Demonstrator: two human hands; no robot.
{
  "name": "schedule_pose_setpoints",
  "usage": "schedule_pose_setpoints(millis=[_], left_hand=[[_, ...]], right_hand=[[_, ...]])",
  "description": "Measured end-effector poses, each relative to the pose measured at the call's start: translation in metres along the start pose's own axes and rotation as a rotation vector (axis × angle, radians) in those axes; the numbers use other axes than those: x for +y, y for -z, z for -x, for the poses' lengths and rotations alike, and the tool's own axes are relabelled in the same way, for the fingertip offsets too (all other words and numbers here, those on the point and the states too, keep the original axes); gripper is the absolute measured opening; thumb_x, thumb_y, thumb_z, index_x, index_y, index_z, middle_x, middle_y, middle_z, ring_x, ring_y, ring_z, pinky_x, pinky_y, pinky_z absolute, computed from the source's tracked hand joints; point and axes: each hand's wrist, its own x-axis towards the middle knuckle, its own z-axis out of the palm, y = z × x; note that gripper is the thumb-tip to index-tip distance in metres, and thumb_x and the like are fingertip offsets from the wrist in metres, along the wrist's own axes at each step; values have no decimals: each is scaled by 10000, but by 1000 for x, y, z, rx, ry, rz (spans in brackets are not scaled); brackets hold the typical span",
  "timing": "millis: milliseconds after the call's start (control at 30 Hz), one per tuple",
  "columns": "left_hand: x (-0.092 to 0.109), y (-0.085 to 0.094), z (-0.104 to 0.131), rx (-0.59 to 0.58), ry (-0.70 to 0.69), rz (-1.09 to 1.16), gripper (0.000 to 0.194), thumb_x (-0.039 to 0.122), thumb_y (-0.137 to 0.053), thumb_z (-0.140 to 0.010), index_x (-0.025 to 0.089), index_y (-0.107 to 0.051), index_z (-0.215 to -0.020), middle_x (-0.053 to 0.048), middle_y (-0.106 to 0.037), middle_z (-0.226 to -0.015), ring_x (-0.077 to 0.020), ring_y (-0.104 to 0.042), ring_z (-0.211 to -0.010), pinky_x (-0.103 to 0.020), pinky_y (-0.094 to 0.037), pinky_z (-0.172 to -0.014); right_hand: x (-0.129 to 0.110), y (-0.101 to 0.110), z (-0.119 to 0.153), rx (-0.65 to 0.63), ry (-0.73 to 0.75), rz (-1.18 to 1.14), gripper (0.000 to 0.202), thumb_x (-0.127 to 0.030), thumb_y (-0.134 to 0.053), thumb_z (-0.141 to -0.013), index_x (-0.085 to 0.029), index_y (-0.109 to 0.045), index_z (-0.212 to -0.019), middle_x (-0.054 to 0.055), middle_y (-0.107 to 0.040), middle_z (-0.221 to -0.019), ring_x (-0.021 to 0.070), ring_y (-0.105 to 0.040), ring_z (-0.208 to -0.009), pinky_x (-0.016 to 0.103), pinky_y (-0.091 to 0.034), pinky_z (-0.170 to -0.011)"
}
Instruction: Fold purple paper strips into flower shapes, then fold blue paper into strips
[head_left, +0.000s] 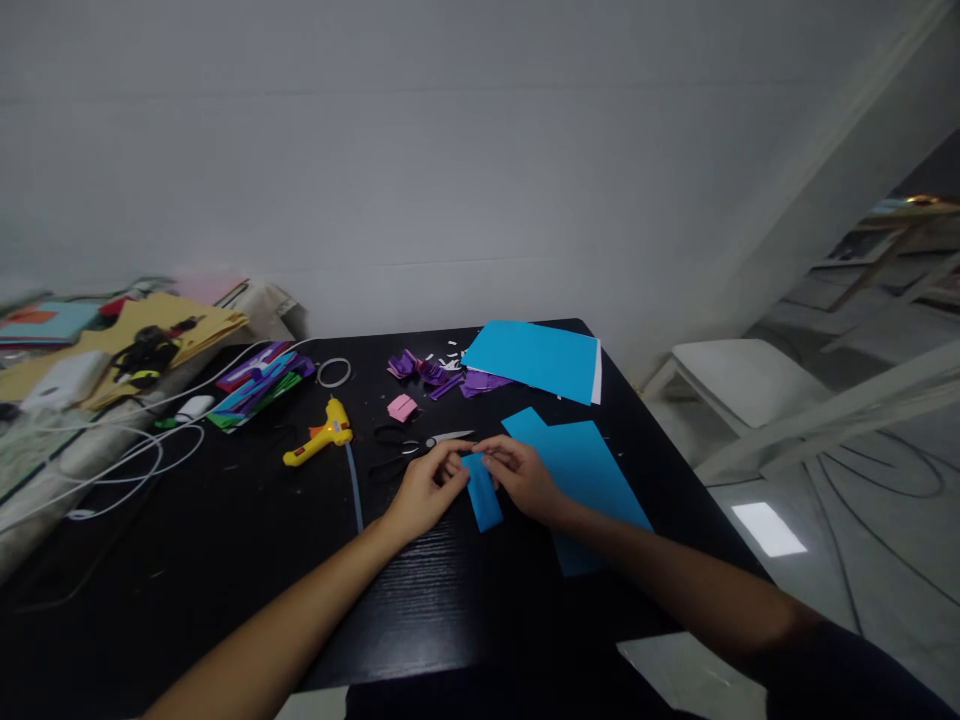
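Observation:
Between my two hands is a small folded strip of blue paper [484, 497], its lower end hanging toward the table's front edge. My left hand [433, 487] pinches its upper left corner, and my right hand [523, 477] grips the upper right side. Both sets of fingers are closed at the top of the strip. Black-handled scissors [409, 450] lie just beyond my left hand, blades pointing right. Under and beside my right forearm rests a cut sheet of blue paper [592, 455], partly covered by the arm.
A yellow glue gun [322, 437] lies left of the scissors, near a pink folded paper piece [402, 407] and a tape ring [334, 373]. Purple scraps [431, 372] and blue sheets [536, 358] sit at the back. Cables [154, 465] cross the left side; a white chair [735, 385] stands right.

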Motion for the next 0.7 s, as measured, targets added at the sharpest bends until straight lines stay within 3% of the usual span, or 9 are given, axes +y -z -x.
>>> schedule_pose_setpoints(millis=[267,533,700], left_hand=[[1,-1,0,46,12,6,266,263,-631,-898,173,-703,-1138,-38,-703,-854,-152,-625,-727,-261,-484,-690],[9,1,0,-18,45,21,367,428,-501,-1009,166,-661,-1210,-57,-700,-862,-179,-657,-749,-278,-507,-669],[6,0,0,6,6,-54,353,416,-632,-939,172,-666,-1192,-36,-684,-839,-160,-611,-714,-263,-474,-649]], right_hand=[[2,0,-2,29,-55,-16,276,-379,-735,-840,-210,-619,-1025,6,-670,-806,153,-638,-682,266,-508,-578],[6,2,-4,46,-67,-1,270,-395,-745,-834,-200,-638,-986,21,-688,-786,178,-672,-714,275,-511,-578],[5,1,-3,47,-66,21,251,-388,-732,-842,-195,-644,-977,14,-680,-779,154,-642,-666,271,-510,-576]])
